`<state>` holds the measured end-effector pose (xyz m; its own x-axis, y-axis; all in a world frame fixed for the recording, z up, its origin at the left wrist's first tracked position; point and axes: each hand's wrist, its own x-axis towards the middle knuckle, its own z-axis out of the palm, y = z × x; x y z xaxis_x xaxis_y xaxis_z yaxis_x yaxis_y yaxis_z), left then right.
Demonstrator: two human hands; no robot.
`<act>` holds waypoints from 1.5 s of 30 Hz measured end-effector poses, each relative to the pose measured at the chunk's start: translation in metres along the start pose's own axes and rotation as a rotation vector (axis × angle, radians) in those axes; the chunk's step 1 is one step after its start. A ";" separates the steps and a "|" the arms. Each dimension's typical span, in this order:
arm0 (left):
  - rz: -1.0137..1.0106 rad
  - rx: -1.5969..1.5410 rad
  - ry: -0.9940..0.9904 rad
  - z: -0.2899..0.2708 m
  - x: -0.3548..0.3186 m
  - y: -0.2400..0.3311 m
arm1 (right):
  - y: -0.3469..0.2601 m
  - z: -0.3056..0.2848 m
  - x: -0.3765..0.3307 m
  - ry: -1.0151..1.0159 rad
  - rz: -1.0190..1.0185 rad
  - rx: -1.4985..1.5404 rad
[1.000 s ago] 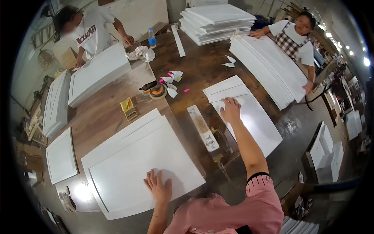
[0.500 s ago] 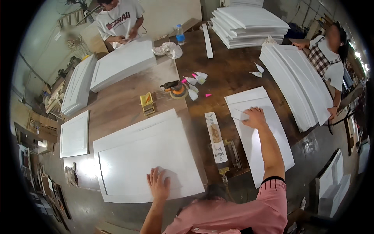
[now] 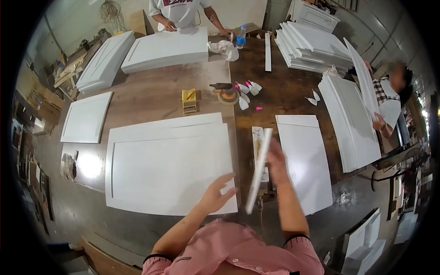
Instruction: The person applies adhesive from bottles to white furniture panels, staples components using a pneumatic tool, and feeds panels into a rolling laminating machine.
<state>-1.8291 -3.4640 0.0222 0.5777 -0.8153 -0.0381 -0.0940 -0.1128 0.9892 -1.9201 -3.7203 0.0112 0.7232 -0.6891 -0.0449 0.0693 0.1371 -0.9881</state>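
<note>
My right hand (image 3: 277, 160), somewhat blurred, grips a white panel (image 3: 260, 172) that stands on edge, so only a thin strip of it shows. Its fingers are partly hidden on the panel's far side. To the left, my left hand (image 3: 219, 193) has its fingers spread and holds nothing, over the right edge of a large white framed panel (image 3: 169, 169). That one lies on top of another flat panel. A plain white panel (image 3: 305, 160) lies just right of my right hand, with a narrow seam near its far end.
Beyond are a yellow box (image 3: 189, 101), a sander (image 3: 226, 95), several glue bottles (image 3: 244, 101) and a water bottle (image 3: 241, 37). White panel stacks (image 3: 167, 50) line the far side. A co-worker (image 3: 181, 11) stands there; another person (image 3: 389, 94) at the right handles a panel.
My right hand has lifted a panel off the right-hand pile and swung it left, on edge. My left hand has moved right across the framed panel. The person at right has raised a panel.
</note>
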 end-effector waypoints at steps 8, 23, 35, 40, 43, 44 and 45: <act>-0.290 -0.496 -0.041 -0.045 -0.024 -0.003 | 0.037 0.074 0.001 -0.226 0.093 -0.330; -0.361 -0.884 0.367 -0.123 -0.131 -0.088 | 0.016 0.095 -0.015 -0.087 -0.080 -0.873; -0.431 -0.766 0.308 -0.123 -0.131 -0.084 | 0.051 0.173 -0.045 -0.153 -0.179 -1.252; -0.442 -0.699 0.280 -0.122 -0.124 -0.070 | 0.070 0.167 -0.043 -0.123 -0.248 -1.298; -0.431 -0.624 0.271 -0.125 -0.129 -0.077 | 0.061 0.175 -0.047 -0.138 -0.121 -1.273; -0.431 -0.633 0.282 -0.125 -0.129 -0.076 | 0.064 0.176 -0.049 -0.062 -0.184 -1.293; -0.431 -0.642 0.293 -0.124 -0.129 -0.074 | 0.068 0.177 -0.052 0.014 -0.248 -1.311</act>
<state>-1.7963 -3.2806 -0.0284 0.6539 -0.5834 -0.4818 0.6142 0.0374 0.7883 -1.8309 -3.5493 -0.0277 0.7803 -0.6043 0.1612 -0.5160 -0.7676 -0.3802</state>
